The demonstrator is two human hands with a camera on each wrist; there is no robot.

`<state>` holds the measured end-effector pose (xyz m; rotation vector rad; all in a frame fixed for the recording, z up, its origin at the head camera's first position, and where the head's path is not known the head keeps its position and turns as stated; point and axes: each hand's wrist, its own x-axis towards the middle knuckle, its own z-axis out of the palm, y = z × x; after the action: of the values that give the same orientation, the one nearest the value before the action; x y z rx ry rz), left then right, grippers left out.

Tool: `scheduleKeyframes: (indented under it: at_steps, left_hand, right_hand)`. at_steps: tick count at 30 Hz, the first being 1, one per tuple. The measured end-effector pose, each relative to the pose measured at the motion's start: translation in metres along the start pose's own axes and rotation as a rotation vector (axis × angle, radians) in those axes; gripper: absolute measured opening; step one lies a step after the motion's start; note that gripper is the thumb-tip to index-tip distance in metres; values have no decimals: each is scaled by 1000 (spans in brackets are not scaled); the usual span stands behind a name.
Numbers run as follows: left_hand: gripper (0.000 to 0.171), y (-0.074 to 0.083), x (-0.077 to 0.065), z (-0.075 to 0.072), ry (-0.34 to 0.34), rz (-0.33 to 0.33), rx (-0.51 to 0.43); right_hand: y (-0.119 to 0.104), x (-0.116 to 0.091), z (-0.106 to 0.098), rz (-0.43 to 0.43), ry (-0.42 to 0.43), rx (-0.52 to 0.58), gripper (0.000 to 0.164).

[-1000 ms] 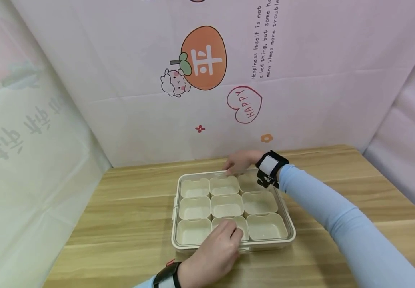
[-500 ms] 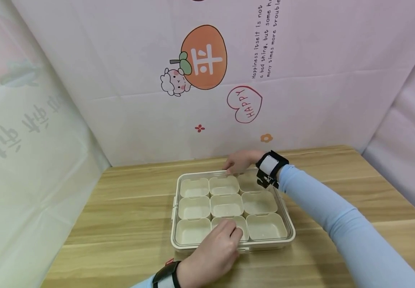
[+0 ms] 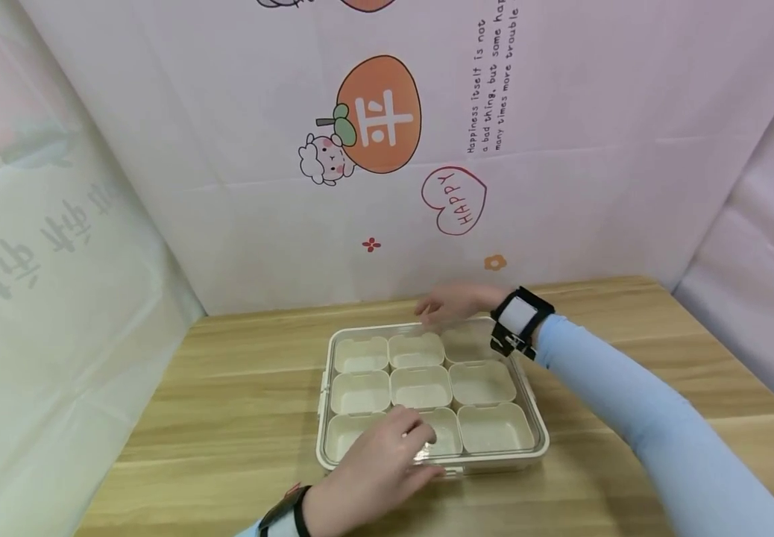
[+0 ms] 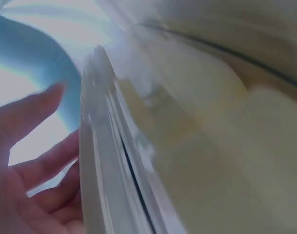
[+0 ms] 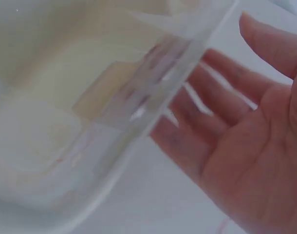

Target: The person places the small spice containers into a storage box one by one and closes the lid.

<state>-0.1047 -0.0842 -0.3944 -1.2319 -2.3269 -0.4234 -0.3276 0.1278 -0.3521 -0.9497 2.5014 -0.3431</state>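
A cream storage box (image 3: pixel 498 457) with a transparent lid lies on the table, and rows of small cream bins (image 3: pixel 420 388) show inside it. At its near edge, my left hand (image 3: pixel 373 466) hovers over the front rim, thumb apart from loosely bent fingers. The left wrist view has those fingers (image 4: pixel 56 158) next to the box's rim. Behind the far edge is my right hand (image 3: pixel 457 303), blurred. In the right wrist view its palm faces the box, fingers extended with the tips at the rim and the thumb (image 5: pixel 272 46) held away.
The box stands on a wood-grain table (image 3: pixel 246 395). A white printed cloth (image 3: pixel 279 246) hangs right behind the table's far edge, with more cloth at both sides. A latch (image 3: pixel 323 391) sits on the box's left side.
My left hand has loosened from the front rim and moved left, its thumb and fingers spreading. My right hand has lifted slightly at the far edge, its wrist shifting right. The box stays in place.
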Motion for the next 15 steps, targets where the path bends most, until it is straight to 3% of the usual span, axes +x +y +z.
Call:
scheduleKeyframes:
  at_steps: [4, 7, 9, 11, 15]
  left_hand:
    - [22, -13, -9, -14, 151, -70, -24]
    - [19, -29, -16, -25, 285, -133, -21]
    - [21, -42, -21, -31, 339, -192, -4]
    - [24, -57, -27, -36, 367, -244, 28]
    - [39, -88, -39, -41, 356, -323, 119]
  right_hand:
    - [1, -29, 2, -10, 136, 47, 50]
    - [3, -53, 4, -9, 262, 75, 52]
    - [6, -70, 6, 20, 351, 83, 57]
    - [10, -86, 11, 57, 436, 75, 62]
    - [22, -114, 27, 136, 585, 5, 70]
